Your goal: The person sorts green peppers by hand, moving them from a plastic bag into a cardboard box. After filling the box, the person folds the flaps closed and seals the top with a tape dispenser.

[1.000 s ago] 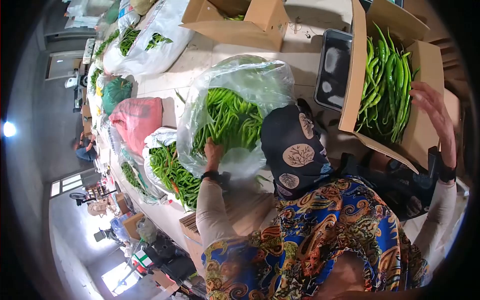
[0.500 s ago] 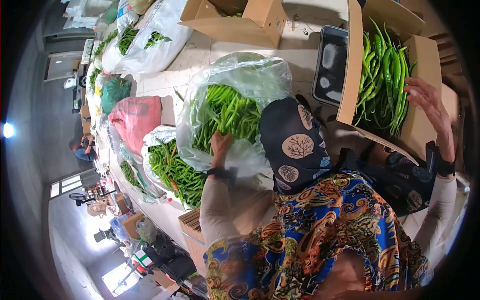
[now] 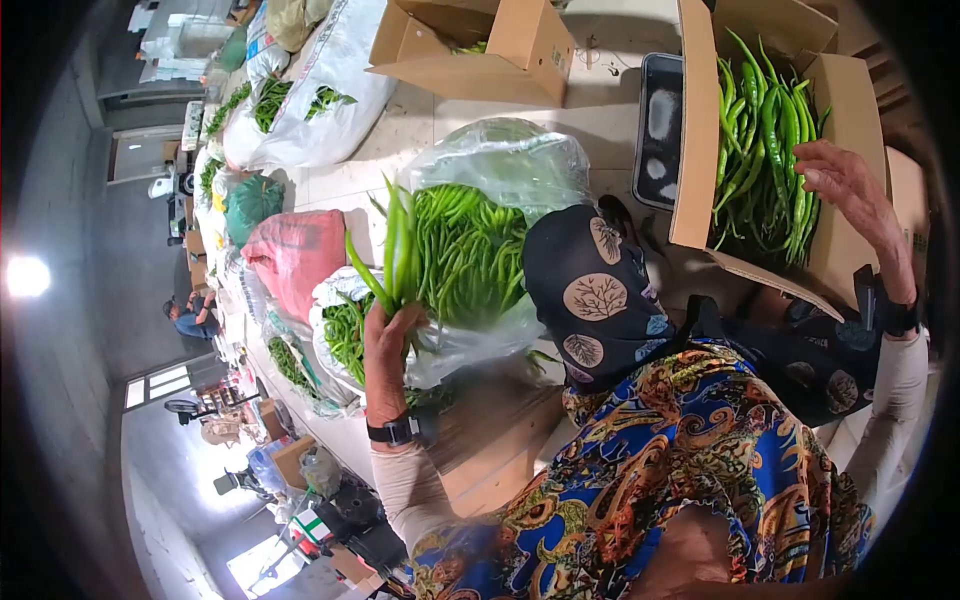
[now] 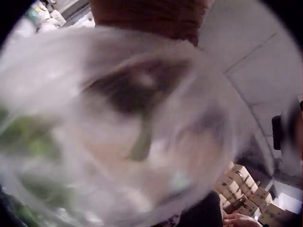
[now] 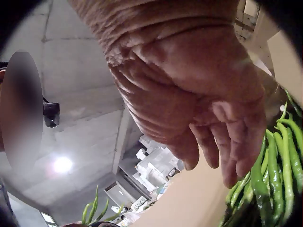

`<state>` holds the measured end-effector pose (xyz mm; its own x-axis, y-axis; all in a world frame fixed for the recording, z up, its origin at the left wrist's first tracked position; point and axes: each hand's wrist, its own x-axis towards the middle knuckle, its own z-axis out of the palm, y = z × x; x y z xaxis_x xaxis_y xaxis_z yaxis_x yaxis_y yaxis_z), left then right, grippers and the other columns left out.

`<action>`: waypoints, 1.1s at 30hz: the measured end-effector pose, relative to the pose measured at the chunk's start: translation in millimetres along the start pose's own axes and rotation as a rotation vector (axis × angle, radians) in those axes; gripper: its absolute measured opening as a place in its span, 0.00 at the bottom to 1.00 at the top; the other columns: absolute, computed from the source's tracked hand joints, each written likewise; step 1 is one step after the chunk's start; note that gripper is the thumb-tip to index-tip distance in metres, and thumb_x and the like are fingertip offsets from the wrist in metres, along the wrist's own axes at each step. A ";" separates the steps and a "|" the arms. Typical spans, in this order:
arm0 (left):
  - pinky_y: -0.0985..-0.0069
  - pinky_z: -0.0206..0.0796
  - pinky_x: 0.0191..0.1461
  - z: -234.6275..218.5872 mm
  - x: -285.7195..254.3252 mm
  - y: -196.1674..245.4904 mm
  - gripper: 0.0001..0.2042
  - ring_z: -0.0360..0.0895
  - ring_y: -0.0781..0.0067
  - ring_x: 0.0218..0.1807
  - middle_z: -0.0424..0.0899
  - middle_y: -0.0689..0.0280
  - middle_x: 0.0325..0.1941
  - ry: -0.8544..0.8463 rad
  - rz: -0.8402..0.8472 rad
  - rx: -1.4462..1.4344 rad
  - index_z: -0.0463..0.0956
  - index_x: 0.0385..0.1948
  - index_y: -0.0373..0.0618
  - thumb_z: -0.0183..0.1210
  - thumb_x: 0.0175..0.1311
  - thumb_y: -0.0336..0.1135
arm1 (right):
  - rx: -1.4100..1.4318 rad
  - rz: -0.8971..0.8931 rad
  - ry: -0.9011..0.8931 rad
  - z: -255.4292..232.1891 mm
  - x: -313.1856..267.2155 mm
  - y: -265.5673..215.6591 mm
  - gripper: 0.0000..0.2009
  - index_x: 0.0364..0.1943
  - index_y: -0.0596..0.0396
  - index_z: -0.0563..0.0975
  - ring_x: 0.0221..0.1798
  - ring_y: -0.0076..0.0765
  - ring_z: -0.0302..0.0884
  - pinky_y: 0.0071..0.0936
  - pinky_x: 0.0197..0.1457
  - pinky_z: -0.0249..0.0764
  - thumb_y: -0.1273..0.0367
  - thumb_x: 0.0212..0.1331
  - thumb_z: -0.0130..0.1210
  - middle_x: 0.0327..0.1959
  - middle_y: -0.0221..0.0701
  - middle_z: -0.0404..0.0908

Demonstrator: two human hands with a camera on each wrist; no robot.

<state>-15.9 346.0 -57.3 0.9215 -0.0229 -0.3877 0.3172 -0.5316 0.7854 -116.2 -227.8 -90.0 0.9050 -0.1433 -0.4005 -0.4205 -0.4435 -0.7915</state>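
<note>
Our left hand [image 3: 385,345] grips a bunch of green chillies [image 3: 402,250], long axis running away from our body, one chilli splayed leftward; the open plastic bag [image 3: 520,160] is just beside it. On our right, the nearer right hand [image 3: 845,185], fingers loosely bent, hangs by the chillies in the carton [image 3: 850,110]; whether its fingertips touch them, we cannot tell; blur hides the left fingertips in the left wrist view
</note>
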 end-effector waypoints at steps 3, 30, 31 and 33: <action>0.80 0.61 0.34 18.3 16.3 37.7 0.16 0.71 0.77 0.30 0.76 0.66 0.28 0.004 0.197 -0.016 0.75 0.39 0.36 0.56 0.60 0.42 | 0.080 -0.060 -0.040 5.6 0.5 -2.3 0.24 0.54 0.61 0.72 0.47 0.29 0.75 0.29 0.53 0.70 0.56 0.62 0.54 0.46 0.37 0.79; 0.70 0.75 0.47 355.7 31.3 206.5 0.18 0.80 0.66 0.41 0.79 0.58 0.41 -1.314 0.030 -0.421 0.64 0.55 0.38 0.48 0.72 0.40 | 1.117 -0.289 0.136 20.0 -3.1 -26.4 0.23 0.55 0.56 0.66 0.22 0.19 0.74 0.15 0.14 0.68 0.64 0.59 0.59 0.33 0.26 0.76; 0.70 0.75 0.47 362.0 31.4 205.2 0.18 0.80 0.66 0.41 0.79 0.58 0.42 -1.318 0.035 -0.428 0.64 0.56 0.38 0.48 0.72 0.40 | 1.110 -0.323 0.101 18.5 -3.9 -19.1 0.21 0.53 0.57 0.69 0.26 0.19 0.74 0.17 0.21 0.72 0.64 0.58 0.60 0.33 0.26 0.77; 0.71 0.74 0.50 370.0 27.7 204.2 0.18 0.79 0.68 0.46 0.79 0.60 0.44 -1.301 0.011 -0.451 0.65 0.56 0.38 0.48 0.72 0.41 | 1.130 -0.281 0.183 22.8 7.9 -10.5 0.19 0.51 0.57 0.71 0.28 0.19 0.75 0.19 0.27 0.73 0.65 0.58 0.60 0.34 0.26 0.77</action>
<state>-8.5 -76.4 -86.2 0.1315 -0.9264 -0.3527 0.5861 -0.2143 0.7814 -106.1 -204.1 -95.4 0.9320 -0.3314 -0.1471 0.0609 0.5429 -0.8376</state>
